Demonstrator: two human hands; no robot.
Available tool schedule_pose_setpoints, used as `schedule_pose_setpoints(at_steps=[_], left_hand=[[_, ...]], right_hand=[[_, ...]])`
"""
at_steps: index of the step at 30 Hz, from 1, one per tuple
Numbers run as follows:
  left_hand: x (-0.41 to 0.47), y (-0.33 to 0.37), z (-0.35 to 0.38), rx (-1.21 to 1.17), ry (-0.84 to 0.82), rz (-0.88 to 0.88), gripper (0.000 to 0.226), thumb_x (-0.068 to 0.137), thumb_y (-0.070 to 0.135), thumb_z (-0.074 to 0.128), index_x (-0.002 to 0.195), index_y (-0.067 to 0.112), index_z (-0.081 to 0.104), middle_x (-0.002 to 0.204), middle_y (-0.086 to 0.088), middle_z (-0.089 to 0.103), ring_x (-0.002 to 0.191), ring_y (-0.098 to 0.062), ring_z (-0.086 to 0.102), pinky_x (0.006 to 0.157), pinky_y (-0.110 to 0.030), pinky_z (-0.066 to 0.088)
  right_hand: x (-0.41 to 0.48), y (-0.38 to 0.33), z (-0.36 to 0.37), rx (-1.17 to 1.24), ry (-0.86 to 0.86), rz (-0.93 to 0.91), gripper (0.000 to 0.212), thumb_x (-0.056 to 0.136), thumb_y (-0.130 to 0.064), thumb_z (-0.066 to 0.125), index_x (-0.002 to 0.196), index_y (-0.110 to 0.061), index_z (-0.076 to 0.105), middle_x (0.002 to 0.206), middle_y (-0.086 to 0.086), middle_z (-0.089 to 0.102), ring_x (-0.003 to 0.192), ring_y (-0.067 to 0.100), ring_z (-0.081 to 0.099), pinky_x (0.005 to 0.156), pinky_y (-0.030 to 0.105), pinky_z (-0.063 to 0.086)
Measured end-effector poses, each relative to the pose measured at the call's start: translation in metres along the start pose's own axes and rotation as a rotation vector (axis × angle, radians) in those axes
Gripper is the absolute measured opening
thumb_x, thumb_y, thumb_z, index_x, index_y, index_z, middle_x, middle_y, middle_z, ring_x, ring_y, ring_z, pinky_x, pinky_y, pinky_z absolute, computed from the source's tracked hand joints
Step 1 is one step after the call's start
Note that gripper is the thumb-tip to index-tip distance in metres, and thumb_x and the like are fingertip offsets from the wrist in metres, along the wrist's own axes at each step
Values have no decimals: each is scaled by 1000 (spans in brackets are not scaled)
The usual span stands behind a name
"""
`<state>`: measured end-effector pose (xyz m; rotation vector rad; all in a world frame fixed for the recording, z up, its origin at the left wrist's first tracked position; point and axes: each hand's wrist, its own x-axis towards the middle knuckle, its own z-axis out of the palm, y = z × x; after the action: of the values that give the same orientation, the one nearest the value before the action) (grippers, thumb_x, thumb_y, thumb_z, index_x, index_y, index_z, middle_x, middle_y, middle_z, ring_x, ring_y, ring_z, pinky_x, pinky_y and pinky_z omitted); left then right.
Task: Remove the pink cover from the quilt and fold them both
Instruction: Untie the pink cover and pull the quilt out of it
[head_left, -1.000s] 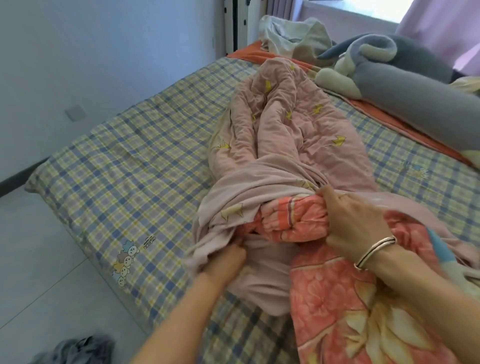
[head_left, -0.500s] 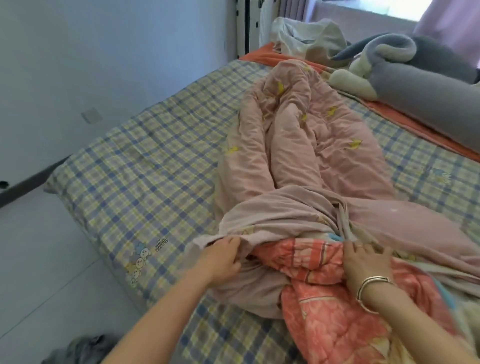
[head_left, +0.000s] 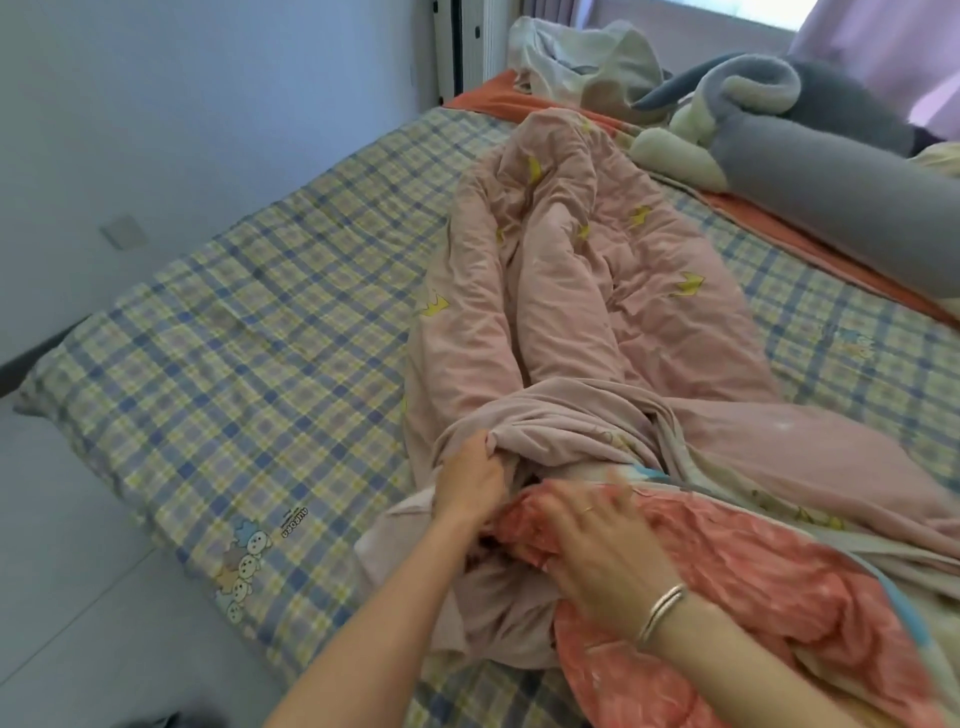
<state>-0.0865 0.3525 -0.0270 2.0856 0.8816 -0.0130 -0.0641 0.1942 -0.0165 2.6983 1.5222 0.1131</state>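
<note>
The pink cover (head_left: 561, 291), printed with yellow crowns, lies bunched lengthwise down the middle of the bed, still stuffed along its far part. Out of its near opening comes the coral floral quilt (head_left: 753, 587), spilling toward the lower right. My left hand (head_left: 470, 480) grips the bunched edge of the cover's opening. My right hand (head_left: 597, 540), with a ring and silver bangles, rests on the quilt with fingers spread, just right of the left hand. The quilt's far part is hidden inside the cover.
A plaid sheet (head_left: 249, 332) covers the bed, its left edge by the pale floor (head_left: 67, 597). A grey plush toy (head_left: 810, 171) and a crumpled white cloth (head_left: 582, 57) lie at the far end. A wall (head_left: 182, 104) runs along the left.
My left hand moved up from the cover's lower edge and now grips the bunched opening higher. My right hand shifted left along the quilt, closer to the left hand.
</note>
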Motion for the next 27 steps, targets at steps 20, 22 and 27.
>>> schedule_pose_setpoints(at_steps=[20, 22, 27], left_hand=[[-7, -47, -45, 686, 93, 210, 28, 93, 22, 51, 114, 13, 35, 96, -15, 66, 78, -32, 65, 62, -38, 50], [-4, -21, -46, 454, -47, 85, 51, 91, 41, 51, 130, 15, 32, 127, -13, 47, 111, -31, 51, 88, -40, 42], [-60, 55, -41, -330, -160, 413, 46, 83, 44, 55, 124, 25, 49, 120, 15, 51, 109, 9, 45, 94, -8, 32]], right_hand=[[-32, 84, -154, 696, 369, 807, 39, 67, 15, 62, 57, -18, 43, 55, -1, 48, 54, 24, 42, 52, 26, 33], [-29, 80, -138, 677, 282, 799, 38, 70, 12, 59, 58, -19, 41, 56, -1, 47, 60, 29, 44, 58, 32, 31], [-19, 64, -101, 692, 166, 814, 34, 72, 5, 58, 60, -21, 39, 59, -4, 46, 73, 31, 50, 62, 30, 26]])
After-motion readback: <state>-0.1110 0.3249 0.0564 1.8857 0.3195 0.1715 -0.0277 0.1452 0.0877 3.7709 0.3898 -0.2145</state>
